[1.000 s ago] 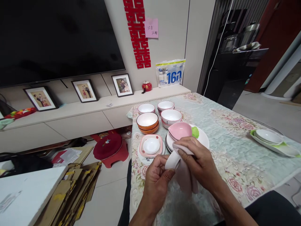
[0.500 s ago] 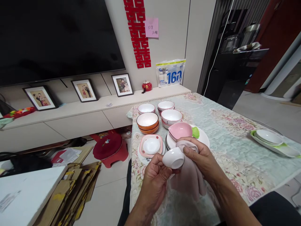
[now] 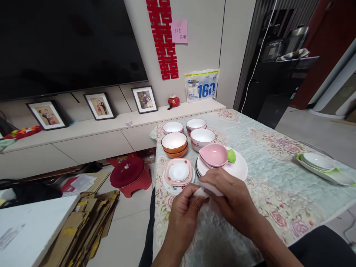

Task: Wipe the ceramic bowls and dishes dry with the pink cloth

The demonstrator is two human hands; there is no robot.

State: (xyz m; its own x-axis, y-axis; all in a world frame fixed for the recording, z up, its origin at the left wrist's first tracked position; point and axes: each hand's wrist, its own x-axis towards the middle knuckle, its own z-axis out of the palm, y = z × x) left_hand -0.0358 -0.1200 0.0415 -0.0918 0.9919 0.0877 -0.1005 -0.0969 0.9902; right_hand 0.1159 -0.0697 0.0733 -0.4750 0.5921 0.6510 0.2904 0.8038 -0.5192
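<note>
Small white cup (image 3: pixel 206 190), mostly hidden, sits between both hands just above the near edge of the table (image 3: pixel 278 148), with only a pale sliver of it and the pinkish cloth (image 3: pixel 215 202) showing between the fingers. From where I stand it looks like wiping in mid-course: this piece is not yet set down, and I cannot tell which of the dishes on the table have been wiped. The left hand (image 3: pixel 183 209) cups from below, fingers curled closed around the cup's side, thumb pointing toward the other hand. The right hand (image 3: pixel 235 202) lies over the top, fingers bent and pressed down on cloth and cup, wrist angled in from the right.

Just beyond the hands a pink leaf-handled bowl (image 3: pixel 214 154) rests on a stack of white plates (image 3: pixel 236 168); beside it a square pink dish (image 3: pixel 178 171) holds a small white saucer. Farther back stand orange bowls (image 3: pixel 174 144) and three white ones. Well apart, at the right edge, lies a green-trimmed dish set (image 3: pixel 319 165).
</note>
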